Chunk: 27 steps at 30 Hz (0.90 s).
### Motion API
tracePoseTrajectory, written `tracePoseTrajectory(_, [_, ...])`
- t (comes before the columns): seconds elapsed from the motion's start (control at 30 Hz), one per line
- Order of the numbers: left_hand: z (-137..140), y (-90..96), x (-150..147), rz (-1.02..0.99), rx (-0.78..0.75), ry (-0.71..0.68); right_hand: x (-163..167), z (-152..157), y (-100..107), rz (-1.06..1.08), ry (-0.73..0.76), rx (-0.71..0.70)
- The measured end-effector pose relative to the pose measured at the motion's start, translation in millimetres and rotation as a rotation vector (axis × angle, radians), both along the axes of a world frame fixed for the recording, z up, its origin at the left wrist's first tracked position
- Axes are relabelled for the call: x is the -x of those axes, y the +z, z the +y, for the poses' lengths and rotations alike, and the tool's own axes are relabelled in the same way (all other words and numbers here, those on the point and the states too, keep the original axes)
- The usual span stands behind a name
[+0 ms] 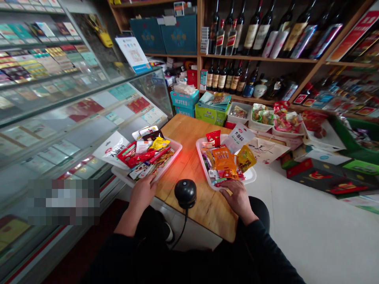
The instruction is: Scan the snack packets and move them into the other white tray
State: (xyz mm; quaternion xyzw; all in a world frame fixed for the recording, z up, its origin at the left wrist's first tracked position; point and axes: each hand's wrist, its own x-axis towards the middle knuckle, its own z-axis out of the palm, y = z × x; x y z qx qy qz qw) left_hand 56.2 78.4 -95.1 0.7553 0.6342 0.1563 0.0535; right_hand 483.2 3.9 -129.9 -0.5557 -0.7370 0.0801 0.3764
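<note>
Two white trays of packaged snacks stand on a small wooden table (189,134). My left hand (144,192) rests on the near edge of the left tray (175,147), fingers curled over its rim by several red and yellow packets. My right hand (237,196) lies on the near edge of the right tray (250,176), fingertips touching the small packets there. An orange packet (224,158) and a yellow one (245,157) lie in the right tray. A black barcode scanner (185,193) stands between my hands, casting a red glow on the wood.
A glass display counter (74,118) with boxed goods runs along the left. Shelves of wine bottles (251,35) fill the back wall. Boxes, white snack trays (260,118) and cartons crowd the floor behind and right of the table. White floor lies to the right.
</note>
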Motion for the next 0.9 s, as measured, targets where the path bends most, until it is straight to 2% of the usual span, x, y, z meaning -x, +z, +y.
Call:
tracePoseTrajectory(0.13, [-18,-2.7,-1,-0.027,0.007,0.007,4,-4,0,-0.028,-0.017,-0.008])
tracePoseTrajectory(0.3, [-45,-3.9,-24,-0.064,0.016,-0.008,11,-11,5,-0.052,-0.046,-0.009])
tracePoseTrajectory(0.43, [-55,-2.4,-34,-0.114,0.020,0.004,12,-15,6,-0.054,-0.061,0.012])
tracePoseTrajectory(0.57, [-45,2.9,-26,-0.202,0.038,0.015,12,-11,13,-0.017,-0.045,0.074])
tracePoseTrajectory(0.67, [-30,6.4,-18,-0.190,0.011,0.064,22,-3,25,0.073,-0.049,0.106])
tracePoseTrajectory(0.77, [-15,12.3,-14,-0.149,-0.064,0.117,42,7,44,0.127,-0.036,0.105])
tracePoseTrajectory(0.9, [-4,30.2,-11,-0.049,-0.216,0.191,75,19,69,0.147,0.051,0.104])
